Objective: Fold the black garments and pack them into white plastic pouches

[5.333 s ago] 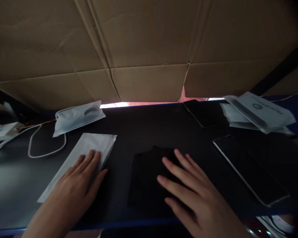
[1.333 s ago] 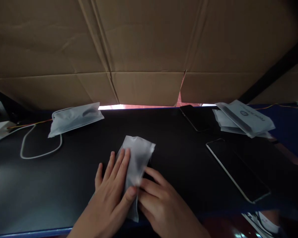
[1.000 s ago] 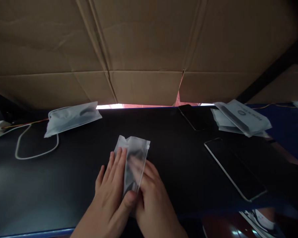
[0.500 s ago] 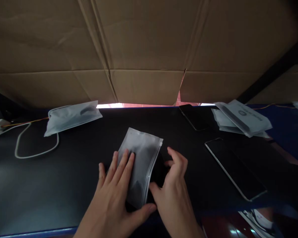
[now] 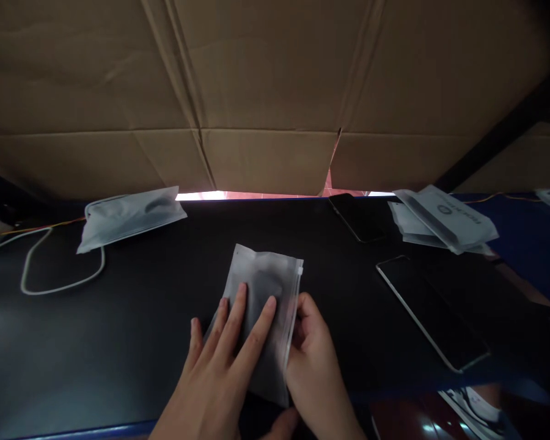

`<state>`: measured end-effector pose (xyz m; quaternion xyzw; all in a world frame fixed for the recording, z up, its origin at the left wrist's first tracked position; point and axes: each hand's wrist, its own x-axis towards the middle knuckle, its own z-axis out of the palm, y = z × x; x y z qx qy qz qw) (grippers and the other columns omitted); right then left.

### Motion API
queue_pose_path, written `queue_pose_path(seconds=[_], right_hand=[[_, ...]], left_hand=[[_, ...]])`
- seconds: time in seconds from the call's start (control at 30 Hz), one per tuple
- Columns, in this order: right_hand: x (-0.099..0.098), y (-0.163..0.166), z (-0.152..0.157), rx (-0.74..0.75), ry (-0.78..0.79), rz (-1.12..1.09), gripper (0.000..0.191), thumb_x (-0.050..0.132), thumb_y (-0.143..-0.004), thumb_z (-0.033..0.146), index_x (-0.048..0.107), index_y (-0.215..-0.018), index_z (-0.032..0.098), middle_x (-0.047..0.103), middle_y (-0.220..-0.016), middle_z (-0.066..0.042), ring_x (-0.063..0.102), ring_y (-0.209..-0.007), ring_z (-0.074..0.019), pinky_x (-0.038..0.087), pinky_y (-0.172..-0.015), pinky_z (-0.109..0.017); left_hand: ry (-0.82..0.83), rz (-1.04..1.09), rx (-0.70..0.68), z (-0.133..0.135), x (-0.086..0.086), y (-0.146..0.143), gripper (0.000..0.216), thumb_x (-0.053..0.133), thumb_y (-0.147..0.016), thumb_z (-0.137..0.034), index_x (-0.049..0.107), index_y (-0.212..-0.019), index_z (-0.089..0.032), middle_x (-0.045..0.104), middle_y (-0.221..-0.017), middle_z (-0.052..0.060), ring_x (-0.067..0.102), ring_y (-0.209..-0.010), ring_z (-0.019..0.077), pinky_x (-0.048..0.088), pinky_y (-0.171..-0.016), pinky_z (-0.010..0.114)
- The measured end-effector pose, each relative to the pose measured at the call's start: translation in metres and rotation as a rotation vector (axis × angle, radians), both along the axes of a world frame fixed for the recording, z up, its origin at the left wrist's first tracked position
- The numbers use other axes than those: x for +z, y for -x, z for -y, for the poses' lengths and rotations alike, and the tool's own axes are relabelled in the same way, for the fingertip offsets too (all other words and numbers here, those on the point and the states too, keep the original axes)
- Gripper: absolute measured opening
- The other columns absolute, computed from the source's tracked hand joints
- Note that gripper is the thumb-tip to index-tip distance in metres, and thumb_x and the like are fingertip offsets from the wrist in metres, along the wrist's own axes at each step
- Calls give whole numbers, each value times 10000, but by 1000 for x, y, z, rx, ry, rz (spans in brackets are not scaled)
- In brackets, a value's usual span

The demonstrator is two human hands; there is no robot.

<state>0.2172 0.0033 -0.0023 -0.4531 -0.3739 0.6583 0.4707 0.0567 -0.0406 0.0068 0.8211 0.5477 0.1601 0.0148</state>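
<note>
A frosted slider-zip bag (image 5: 282,278) lies on the black tabletop in front of me, with a dark shape showing faintly through its upper part. My left hand (image 5: 224,360) rests on the bag, fingers stretched out and spread, its thumb low near the bottom edge. At the bag's right, zipped edge is my right hand (image 5: 314,351), its fingers curled in and closed on that edge. The fingertips are partly behind the bag, so I cannot tell what else they touch. The white slider sits near the top right corner.
Another frosted bag (image 5: 132,217) lies at the back left by a white cable (image 5: 64,288). To the right are a dark phone (image 5: 357,217), a larger clear-edged phone (image 5: 433,311) and stacked printed pouches (image 5: 453,217). Behind the table stands cardboard (image 5: 266,91).
My right hand has moved in from beside the bag and closed at its zipped edge. The left fingers have slid further right across the bag, which has shifted slightly.
</note>
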Motion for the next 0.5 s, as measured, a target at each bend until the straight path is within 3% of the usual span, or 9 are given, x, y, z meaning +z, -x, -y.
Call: queue_pose_path(seconds=[0.13, 0.2, 0.27, 0.33, 0.4, 0.5], right_hand=[[2, -11, 0, 173, 44, -144, 208, 748, -947, 284, 623, -1112, 258, 810, -1146, -57, 807, -1077, -249, 641, -1010, -418], [5, -27, 2, 219, -44, -77, 251, 679, -996, 254, 650, -1245, 270, 780, -1282, -59, 775, -1188, -234, 611, -1085, -428], [8, -45, 1, 243, -146, 127, 297, 628, -1042, 251, 684, -1328, 308, 759, -1343, -45, 754, -1230, -219, 607, -1102, -423], [9, -62, -4, 227, -190, 344, 269, 595, -1079, 295, 740, -1304, 330, 777, -1292, -38, 779, -1148, -212, 653, -1012, -397], [8, -73, -14, 163, -173, 503, 258, 595, -1088, 364, 770, -1271, 314, 799, -1201, -50, 802, -1003, -208, 688, -844, -355], [5, -71, -31, 78, -124, 614, 349, 584, -1090, 468, 746, -1330, 273, 799, -1149, -78, 793, -813, -198, 657, -613, -304]], left_hand=[[-53, -7, 16, -3, 4, 12, 1055, 638, -904, -797, 188, -1765, -387, 423, -1726, 214, 530, -1456, 595, 541, -911, 880], [-75, 10, 47, -9, 11, 18, 848, 563, -996, -715, 269, -1739, -431, 433, -1742, 145, 485, -1510, 570, 524, -969, 887], [-99, 69, 73, -21, 22, 22, 619, 513, -1063, -596, 438, -1660, -453, 513, -1713, 62, 514, -1527, 501, 507, -1075, 848], [-124, 144, 81, -42, 36, 19, 448, 493, -1091, -520, 629, -1506, -422, 655, -1597, 1, 601, -1486, 411, 503, -1178, 740], [-89, 159, 66, -72, 49, 9, 409, 484, -1096, -485, 724, -1394, -339, 732, -1499, 10, 624, -1467, 361, 499, -1223, 631], [113, 51, 18, -119, 60, -14, 407, 493, -1096, -385, 736, -1390, -242, 747, -1460, 83, 591, -1480, 387, 422, -1244, 688]])
